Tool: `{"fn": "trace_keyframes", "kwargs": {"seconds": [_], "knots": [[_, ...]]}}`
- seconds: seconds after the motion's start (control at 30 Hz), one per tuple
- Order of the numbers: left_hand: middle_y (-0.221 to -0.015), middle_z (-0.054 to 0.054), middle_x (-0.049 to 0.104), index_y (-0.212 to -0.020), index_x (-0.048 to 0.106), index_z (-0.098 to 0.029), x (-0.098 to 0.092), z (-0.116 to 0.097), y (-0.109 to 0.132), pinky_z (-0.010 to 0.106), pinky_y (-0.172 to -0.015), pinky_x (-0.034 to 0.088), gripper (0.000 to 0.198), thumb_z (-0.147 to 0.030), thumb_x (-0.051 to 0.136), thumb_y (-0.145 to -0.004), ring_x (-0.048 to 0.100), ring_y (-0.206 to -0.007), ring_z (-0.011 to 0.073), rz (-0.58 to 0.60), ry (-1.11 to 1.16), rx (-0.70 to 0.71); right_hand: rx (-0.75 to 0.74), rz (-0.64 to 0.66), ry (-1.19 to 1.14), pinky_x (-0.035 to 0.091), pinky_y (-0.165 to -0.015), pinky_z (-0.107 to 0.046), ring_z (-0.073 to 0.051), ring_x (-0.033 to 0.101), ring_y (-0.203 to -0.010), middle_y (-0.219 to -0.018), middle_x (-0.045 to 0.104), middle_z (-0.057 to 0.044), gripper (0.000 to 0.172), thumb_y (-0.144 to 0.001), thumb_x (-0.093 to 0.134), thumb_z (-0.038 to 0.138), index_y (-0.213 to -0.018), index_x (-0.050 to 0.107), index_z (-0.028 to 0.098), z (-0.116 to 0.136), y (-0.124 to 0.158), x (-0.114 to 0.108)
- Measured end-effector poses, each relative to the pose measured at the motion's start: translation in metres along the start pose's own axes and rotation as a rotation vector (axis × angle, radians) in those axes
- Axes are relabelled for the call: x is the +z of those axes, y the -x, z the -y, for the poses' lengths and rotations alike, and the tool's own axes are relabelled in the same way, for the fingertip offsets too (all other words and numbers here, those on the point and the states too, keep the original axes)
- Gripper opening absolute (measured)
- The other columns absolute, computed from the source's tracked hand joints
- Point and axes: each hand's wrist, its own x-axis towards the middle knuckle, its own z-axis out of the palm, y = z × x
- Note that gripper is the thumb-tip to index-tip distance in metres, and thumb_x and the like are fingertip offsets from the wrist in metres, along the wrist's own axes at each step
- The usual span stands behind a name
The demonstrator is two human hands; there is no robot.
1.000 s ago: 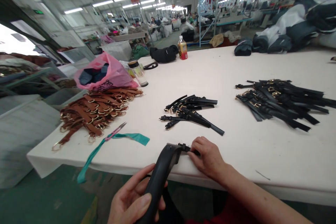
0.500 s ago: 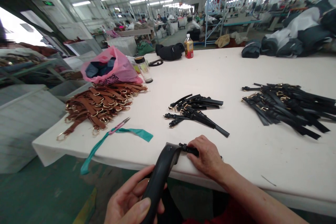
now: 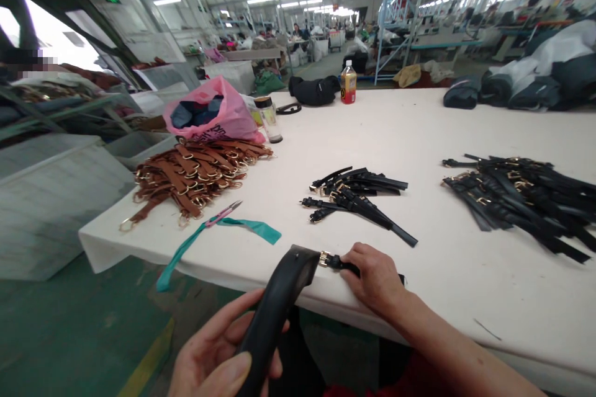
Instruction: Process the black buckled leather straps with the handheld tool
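My left hand [image 3: 223, 353] is wrapped round the handle of a black curved handheld tool [image 3: 272, 307], whose exact kind I cannot make out. The tool's angled head hangs over the table's front edge, close to a gold buckle. That buckle is on a short black buckle strap [image 3: 334, 262], gripped by my right hand [image 3: 375, 276] against the tabletop. My fingers cover part of the strap, and its dark end shows beyond them. Just behind lies a small pile of similar black straps [image 3: 358, 195].
A larger heap of black buckle straps [image 3: 526, 192] lies right. On the left are brown straps with metal rings [image 3: 190, 173], pink thread snips [image 3: 223, 214] on a teal ribbon [image 3: 251, 231], a pink bag [image 3: 228, 111] and a jar [image 3: 270, 121]. A drink bottle [image 3: 348, 84] stands farther back.
The view has shifted, so the table things appear farther right. The tool's head has tilted slightly, and the strap's gold buckle now shows beside it. Both hands keep their holds.
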Motion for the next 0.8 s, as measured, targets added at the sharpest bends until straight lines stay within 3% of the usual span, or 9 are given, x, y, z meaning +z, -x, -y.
{"fn": "trace_keyframes", "kwargs": {"seconds": [0.17, 0.37, 0.63, 0.8], "knots": [[-0.084, 0.014, 0.075, -0.112, 0.061, -0.019, 0.014, 0.019, -0.012, 0.03, -0.039, 0.051, 0.049, -0.028, 0.074, -0.065, 0.067, -0.053, 0.0253, 0.091, -0.044, -0.023, -0.004, -0.064, -0.032, 0.039, -0.074, -0.028, -0.018, 0.051, -0.084, -0.082, 0.06, -0.003, 0.01, -0.079, 0.06, 0.024, -0.086, 0.067, 0.023, -0.005, 0.007, 0.0], [-0.085, 0.012, 0.074, -0.114, 0.059, -0.018, 0.017, 0.025, -0.017, 0.029, -0.04, 0.051, 0.05, -0.027, 0.073, -0.066, 0.067, -0.054, 0.0241, 0.104, -0.061, -0.037, -0.048, -0.101, -0.035, 0.039, -0.074, -0.028, -0.017, 0.051, -0.083, -0.084, 0.06, -0.004, 0.013, -0.083, 0.057, 0.028, -0.08, 0.068, 0.023, -0.007, 0.005, 0.006], [-0.081, 0.01, 0.073, -0.112, 0.061, -0.018, 0.022, 0.029, -0.026, 0.028, -0.04, 0.051, 0.047, -0.024, 0.072, -0.067, 0.067, -0.053, 0.0224, 0.094, -0.029, -0.02, 0.011, 0.062, -0.045, 0.036, -0.07, -0.025, -0.014, 0.051, -0.08, -0.082, 0.057, -0.001, 0.006, -0.08, 0.056, 0.02, -0.076, 0.061, 0.021, -0.004, -0.007, -0.001], [-0.083, 0.01, 0.073, -0.113, 0.061, -0.018, 0.024, 0.031, -0.031, 0.027, -0.041, 0.051, 0.047, -0.023, 0.071, -0.068, 0.066, -0.054, 0.0217, 0.11, -0.025, -0.007, 0.024, 0.108, -0.046, 0.033, -0.068, -0.025, -0.013, 0.05, -0.077, -0.08, 0.056, 0.0, 0.016, -0.086, 0.047, 0.025, -0.073, 0.055, 0.019, -0.001, -0.014, -0.005]]}}
